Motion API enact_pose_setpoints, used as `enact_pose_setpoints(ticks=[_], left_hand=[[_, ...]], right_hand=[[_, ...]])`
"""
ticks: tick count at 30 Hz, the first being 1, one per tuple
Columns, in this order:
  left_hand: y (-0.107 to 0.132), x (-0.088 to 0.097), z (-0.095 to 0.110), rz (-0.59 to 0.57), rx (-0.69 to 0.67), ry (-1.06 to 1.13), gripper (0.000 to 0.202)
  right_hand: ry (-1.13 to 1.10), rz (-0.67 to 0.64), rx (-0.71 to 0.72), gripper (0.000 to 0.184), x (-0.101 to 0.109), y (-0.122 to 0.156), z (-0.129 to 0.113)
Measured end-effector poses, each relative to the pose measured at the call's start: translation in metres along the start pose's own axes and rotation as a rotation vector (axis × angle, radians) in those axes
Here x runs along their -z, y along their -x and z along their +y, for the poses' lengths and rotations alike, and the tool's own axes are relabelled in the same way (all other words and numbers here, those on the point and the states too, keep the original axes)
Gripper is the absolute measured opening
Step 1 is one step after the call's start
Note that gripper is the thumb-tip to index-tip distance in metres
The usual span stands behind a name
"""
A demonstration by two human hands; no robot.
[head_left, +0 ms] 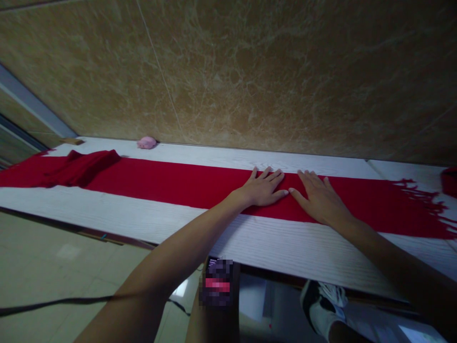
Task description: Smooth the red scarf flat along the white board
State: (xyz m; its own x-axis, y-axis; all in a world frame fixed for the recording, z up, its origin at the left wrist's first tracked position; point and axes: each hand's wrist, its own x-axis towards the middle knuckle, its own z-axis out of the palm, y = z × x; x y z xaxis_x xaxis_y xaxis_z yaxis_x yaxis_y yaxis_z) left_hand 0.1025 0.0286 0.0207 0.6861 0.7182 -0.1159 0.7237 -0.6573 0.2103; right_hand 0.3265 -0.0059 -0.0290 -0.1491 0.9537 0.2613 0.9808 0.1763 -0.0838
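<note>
A long red scarf [178,183] lies stretched along a white table [143,216]. Its fringed end [424,200] is at the right, and its left end is bunched in a darker fold [84,166]. My left hand [264,188] rests flat on the scarf with fingers spread, open. Just to its right, my right hand [319,197] also lies flat on the scarf, fingers stretched out and open. The two hands sit side by side, nearly touching at the thumbs. Neither holds anything.
A small pink object [147,142] sits at the table's back edge against the brown marbled wall [250,71]. Another red item [450,181] shows at the far right. Below the table's front edge are a tiled floor, a black cable [53,302] and a shoe [321,305].
</note>
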Motion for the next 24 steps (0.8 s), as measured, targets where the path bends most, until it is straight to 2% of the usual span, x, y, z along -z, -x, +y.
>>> enact_pose_setpoints(ticks=[6,19,24], left_hand=[[-0.001,-0.002,-0.001,0.01,0.003,-0.008,0.08],[0.0,0.001,0.001,-0.006,0.013,-0.013,0.08],[0.001,0.003,0.001,-0.006,0.009,-0.004,0.081]], right_hand=[[-0.022,0.051,0.023,0.076,-0.004,0.001,0.002],[0.018,-0.033,-0.013,0.076,0.005,0.0,-0.005],[0.0,0.001,-0.034,0.081,0.01,0.002,-0.009]])
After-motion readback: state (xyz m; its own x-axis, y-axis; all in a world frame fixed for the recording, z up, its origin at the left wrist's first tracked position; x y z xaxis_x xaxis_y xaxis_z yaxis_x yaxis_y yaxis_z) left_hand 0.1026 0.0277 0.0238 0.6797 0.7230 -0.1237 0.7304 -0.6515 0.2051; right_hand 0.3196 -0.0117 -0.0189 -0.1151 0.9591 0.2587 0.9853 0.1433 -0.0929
